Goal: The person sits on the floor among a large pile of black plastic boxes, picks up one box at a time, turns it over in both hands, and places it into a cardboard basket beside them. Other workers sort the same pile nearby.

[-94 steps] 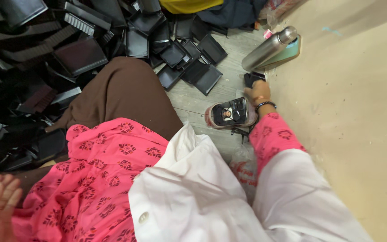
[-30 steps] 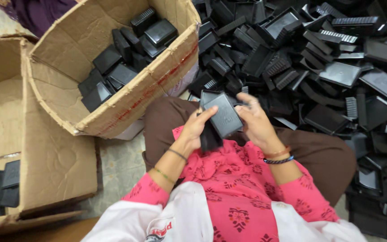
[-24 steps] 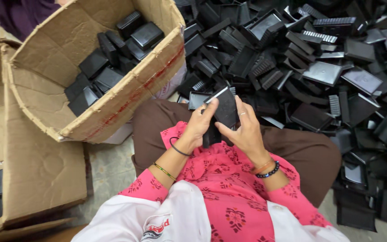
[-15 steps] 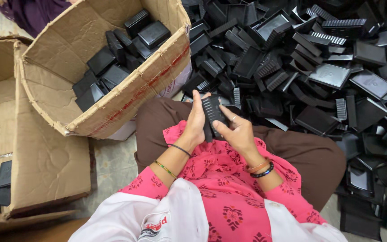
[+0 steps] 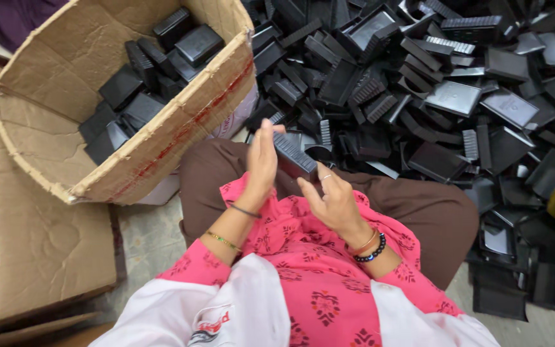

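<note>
Head view, held part: I see one black ribbed plastic part (image 5: 293, 154) between my two hands, above my lap and in front of the brown trousers (image 5: 419, 205).
Head view, long axis: The part runs from upper left to lower right, its ribbed edge turned up toward the camera.
Head view, left hand: My left hand (image 5: 261, 160) stands upright with the fingers straight and together, palm flat against the part's left end; it presses rather than grips.
Head view, right hand: My right hand (image 5: 332, 199) sits below and to the right of the part, fingers curled up to its lower end. I cannot tell whether they clasp it or only steady it.
Head view, nearer hand: The left hand has the fuller contact; the right hand touches at the fingertips only.
Head view, box: The cardboard box (image 5: 181, 122), holding several like parts, lies to the left of the left hand, near it.
Head view, pile: The pile of black parts (image 5: 431, 83) spreads ahead and to the right, just beyond my knees.
</note>
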A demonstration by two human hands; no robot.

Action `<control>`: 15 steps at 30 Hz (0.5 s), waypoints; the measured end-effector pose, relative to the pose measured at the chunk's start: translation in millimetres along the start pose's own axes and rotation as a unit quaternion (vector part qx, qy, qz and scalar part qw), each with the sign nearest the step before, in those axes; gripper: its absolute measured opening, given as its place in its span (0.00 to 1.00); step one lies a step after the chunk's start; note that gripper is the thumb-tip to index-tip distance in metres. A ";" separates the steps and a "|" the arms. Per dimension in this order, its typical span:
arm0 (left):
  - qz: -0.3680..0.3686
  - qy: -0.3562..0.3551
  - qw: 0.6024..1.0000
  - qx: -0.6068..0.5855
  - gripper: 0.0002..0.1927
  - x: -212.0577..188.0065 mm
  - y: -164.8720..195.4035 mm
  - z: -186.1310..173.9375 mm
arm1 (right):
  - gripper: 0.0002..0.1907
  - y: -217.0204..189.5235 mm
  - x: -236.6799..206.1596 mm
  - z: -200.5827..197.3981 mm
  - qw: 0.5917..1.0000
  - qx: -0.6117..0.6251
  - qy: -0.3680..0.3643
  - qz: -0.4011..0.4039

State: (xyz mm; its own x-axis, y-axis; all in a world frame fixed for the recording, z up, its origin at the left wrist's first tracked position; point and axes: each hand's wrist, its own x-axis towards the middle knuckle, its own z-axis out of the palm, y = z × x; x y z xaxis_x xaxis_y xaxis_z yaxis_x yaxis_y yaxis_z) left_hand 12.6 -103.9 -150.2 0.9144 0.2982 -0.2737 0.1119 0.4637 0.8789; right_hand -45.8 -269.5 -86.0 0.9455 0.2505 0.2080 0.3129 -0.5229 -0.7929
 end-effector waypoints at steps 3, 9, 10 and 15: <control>0.311 -0.035 0.893 0.322 0.30 -19.3 45.8 -24.1 | 0.18 11.5 -4.6 1.5 0.994 0.042 -0.088 0.048; 0.544 0.208 0.693 0.425 0.32 -6.3 189.4 -92.3 | 0.14 106.7 32.1 -23.8 0.959 -0.231 0.067 -0.149; 0.558 0.202 0.681 0.430 0.29 -5.0 191.4 -92.1 | 0.13 125.1 39.9 -34.9 0.926 -0.346 0.074 -0.132; 0.345 0.030 0.913 0.214 0.15 -20.3 117.4 -52.5 | 0.11 136.4 42.6 -69.5 0.928 -0.371 -0.007 -0.028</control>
State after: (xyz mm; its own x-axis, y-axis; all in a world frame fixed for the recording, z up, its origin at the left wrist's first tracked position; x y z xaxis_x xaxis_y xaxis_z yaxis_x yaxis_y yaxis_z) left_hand -13.3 -11.7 -61.9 0.8030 0.4481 0.3929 -0.3291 -0.2162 0.9192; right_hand 43.4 -386.7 -145.6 0.9263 0.3017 0.2255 0.3419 -0.9247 -0.1674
